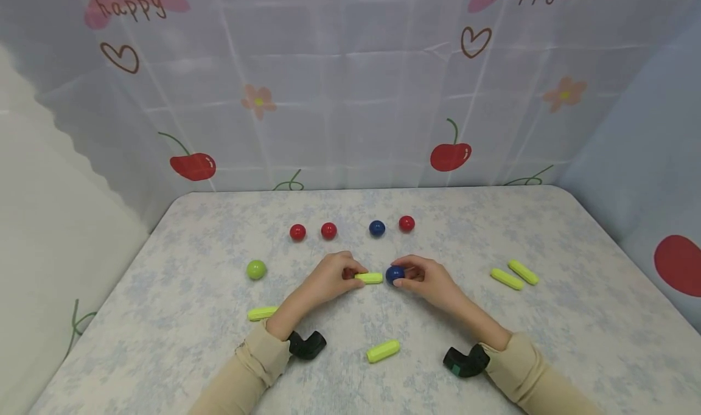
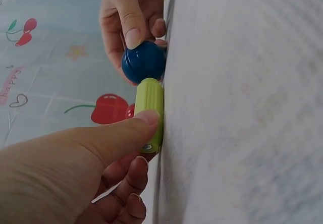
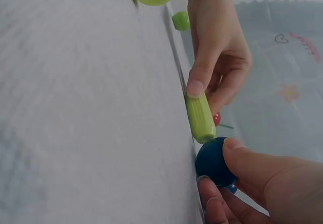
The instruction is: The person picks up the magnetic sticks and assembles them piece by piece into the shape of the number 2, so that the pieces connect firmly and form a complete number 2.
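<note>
Near the middle of the table, my left hand (image 1: 335, 275) pinches a yellow-green ribbed rod (image 1: 372, 278) between thumb and fingers at its left end. Just right of it, my right hand (image 1: 429, 280) holds a dark blue ball (image 1: 394, 274), thumb on the near side and fingers behind. The rod's free end points at the ball, right at its surface in the left wrist view, where rod (image 2: 150, 103) and ball (image 2: 144, 62) line up close over the tabletop. From the right wrist, the ball (image 3: 216, 161) sits against the rod's tip (image 3: 202, 123).
Behind the hands stand red balls (image 1: 297, 232) and another blue ball (image 1: 376, 228). A green ball (image 1: 256, 269) lies at left, and a rod (image 1: 261, 313) is partly hidden by my left wrist. One rod (image 1: 383, 351) lies in front; two rods (image 1: 506, 278) lie at right.
</note>
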### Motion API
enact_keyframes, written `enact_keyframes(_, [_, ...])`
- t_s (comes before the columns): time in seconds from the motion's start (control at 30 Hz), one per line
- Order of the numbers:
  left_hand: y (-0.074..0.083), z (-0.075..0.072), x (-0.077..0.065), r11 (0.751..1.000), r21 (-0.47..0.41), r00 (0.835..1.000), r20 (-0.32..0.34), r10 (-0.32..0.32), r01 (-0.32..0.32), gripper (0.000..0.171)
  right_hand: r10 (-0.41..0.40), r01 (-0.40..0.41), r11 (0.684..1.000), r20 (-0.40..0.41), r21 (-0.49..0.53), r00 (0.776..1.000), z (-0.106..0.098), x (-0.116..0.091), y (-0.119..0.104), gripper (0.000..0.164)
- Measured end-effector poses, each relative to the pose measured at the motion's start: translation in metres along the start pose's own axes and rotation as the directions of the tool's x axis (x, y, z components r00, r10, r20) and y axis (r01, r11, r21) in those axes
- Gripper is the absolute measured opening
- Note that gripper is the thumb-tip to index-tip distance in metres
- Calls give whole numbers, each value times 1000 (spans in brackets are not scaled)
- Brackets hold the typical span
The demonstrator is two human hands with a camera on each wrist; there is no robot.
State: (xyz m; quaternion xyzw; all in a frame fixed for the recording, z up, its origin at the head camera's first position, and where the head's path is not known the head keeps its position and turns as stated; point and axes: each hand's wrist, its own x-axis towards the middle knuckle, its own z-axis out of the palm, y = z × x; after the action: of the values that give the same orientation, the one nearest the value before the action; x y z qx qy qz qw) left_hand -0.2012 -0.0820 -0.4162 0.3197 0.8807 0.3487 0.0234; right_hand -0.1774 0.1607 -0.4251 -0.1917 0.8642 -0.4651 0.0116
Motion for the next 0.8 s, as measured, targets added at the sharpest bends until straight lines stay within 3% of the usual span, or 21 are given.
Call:
enact_keyframes(0.37, [-2, 1, 1, 1000, 11, 1000, -11, -7, 7, 21, -36, 36, 999, 3, 21, 999, 6, 3, -2, 31])
enact_keyframes(0.57, [0, 0, 0, 1000, 17, 1000, -14, -15, 16, 22, -108, 110, 993, 31, -40, 994, 6, 2, -1, 41])
enact_keyframes(0.8, [-1, 0, 1, 1000, 6, 1000, -15, -20, 20, 23, -144, 146, 987, 32, -71, 989, 6, 3, 0, 34])
